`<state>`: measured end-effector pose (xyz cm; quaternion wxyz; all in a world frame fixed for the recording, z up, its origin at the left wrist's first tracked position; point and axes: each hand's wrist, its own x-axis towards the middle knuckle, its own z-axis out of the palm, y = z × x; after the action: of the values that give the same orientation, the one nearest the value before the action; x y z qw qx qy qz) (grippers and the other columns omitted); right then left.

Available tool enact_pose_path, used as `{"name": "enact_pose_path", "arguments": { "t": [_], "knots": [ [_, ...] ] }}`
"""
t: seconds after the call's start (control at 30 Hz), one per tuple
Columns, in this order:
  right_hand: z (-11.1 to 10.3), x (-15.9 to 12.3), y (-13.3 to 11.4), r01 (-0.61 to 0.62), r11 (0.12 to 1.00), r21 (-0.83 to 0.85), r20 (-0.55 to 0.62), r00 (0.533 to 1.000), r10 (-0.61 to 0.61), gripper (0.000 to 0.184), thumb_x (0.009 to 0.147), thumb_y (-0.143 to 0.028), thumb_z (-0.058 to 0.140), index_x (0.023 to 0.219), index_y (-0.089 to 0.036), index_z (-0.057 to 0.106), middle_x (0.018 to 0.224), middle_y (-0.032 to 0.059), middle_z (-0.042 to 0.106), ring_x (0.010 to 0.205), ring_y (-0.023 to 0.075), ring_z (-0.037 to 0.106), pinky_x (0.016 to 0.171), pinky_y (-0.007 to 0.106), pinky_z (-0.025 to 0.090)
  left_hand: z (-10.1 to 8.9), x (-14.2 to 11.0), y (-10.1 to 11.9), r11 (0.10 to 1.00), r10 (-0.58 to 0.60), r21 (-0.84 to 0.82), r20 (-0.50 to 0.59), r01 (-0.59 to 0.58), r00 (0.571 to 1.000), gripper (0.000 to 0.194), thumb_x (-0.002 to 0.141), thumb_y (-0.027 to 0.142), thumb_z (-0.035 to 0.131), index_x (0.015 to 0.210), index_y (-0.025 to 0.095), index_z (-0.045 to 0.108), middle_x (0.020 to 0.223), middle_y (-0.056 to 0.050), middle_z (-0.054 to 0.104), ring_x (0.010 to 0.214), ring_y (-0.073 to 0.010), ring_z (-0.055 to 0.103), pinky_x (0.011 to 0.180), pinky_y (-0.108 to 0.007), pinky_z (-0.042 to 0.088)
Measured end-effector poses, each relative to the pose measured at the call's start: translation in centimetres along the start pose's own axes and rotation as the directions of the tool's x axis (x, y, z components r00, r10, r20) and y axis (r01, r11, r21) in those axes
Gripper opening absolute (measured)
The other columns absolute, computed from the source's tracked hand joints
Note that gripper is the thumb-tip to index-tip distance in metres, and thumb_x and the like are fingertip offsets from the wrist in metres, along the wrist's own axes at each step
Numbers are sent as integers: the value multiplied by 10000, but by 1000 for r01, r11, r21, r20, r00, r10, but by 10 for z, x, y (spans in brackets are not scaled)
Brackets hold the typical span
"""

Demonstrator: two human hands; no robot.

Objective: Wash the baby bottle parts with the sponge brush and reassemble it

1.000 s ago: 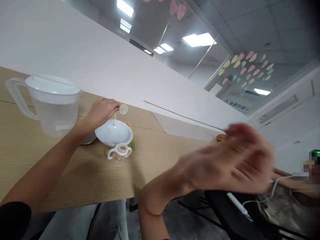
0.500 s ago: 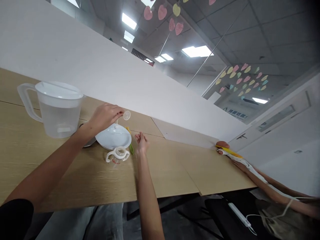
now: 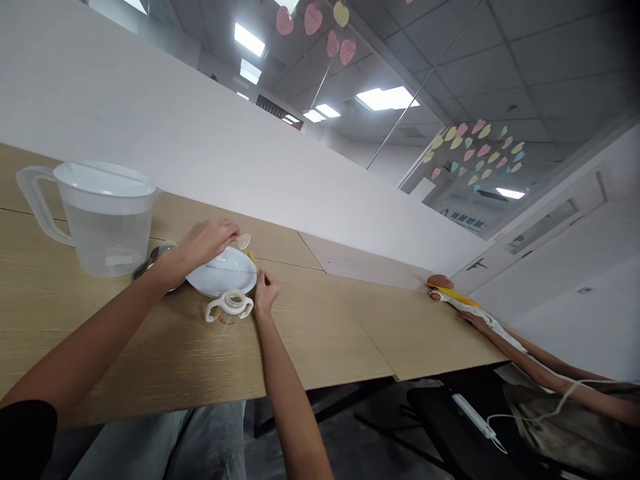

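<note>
My left hand (image 3: 207,241) is pinched on a small clear cap-like piece (image 3: 244,241), held just over the far rim of a white bowl (image 3: 223,273). A thin white straw piece rests in that bowl. My right hand (image 3: 265,292) rests on the wooden table (image 3: 325,333) at the bowl's right edge, fingers curled, beside a clear two-handled sippy cup (image 3: 229,309) with no lid. A yellow-green utensil (image 3: 251,257) peeks out behind the bowl.
A clear water jug (image 3: 103,217) with a white lid stands at the left. A metal lid (image 3: 155,260) lies between jug and bowl. Another person's arm (image 3: 510,347) rests at the table's right corner by a yellow object (image 3: 450,291). A white partition runs behind the table.
My right hand swung in from the right foreground and settled by the bowl and cup. My left hand lowered the clear piece toward the bowl's rim.
</note>
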<state>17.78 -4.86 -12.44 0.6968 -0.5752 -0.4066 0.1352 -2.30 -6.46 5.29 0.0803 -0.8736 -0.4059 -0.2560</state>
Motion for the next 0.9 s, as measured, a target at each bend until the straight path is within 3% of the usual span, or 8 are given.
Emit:
{"name": "enact_pose_path", "arguments": {
  "t": [0.17,0.4,0.6,0.9],
  "knots": [
    [0,-2,-1,8,1000,-9,60,998,-8,407,834,-441,547,895,-97,755,926,111,760,831,202,648,788,298,483,11,3,-4,998,-13,58,174,3,985,251,920,140,421,950,136,671,999,-123,694,851,-213,627,692,-283,391],
    [1,-1,-1,7,1000,-11,36,999,-6,411,815,-457,546,863,-103,749,866,93,750,785,190,623,758,289,477,31,5,-15,997,-33,77,307,10,951,190,851,131,488,807,146,672,832,-120,699,692,-200,590,599,-289,330],
    [2,-2,-4,4,1000,-18,46,999,-3,411,817,-461,528,809,-107,736,769,57,724,695,157,579,678,256,458,53,6,-26,998,1,56,369,-23,930,154,779,150,516,731,150,662,751,-106,691,621,-171,562,575,-279,322],
    [2,-3,-7,-26,1000,-11,49,998,27,394,819,-450,519,815,-120,734,775,52,729,691,160,594,672,251,463,77,2,-22,999,-9,36,416,-7,909,137,686,106,557,721,138,686,790,-137,706,723,-225,642,665,-301,405]
  ]
}}
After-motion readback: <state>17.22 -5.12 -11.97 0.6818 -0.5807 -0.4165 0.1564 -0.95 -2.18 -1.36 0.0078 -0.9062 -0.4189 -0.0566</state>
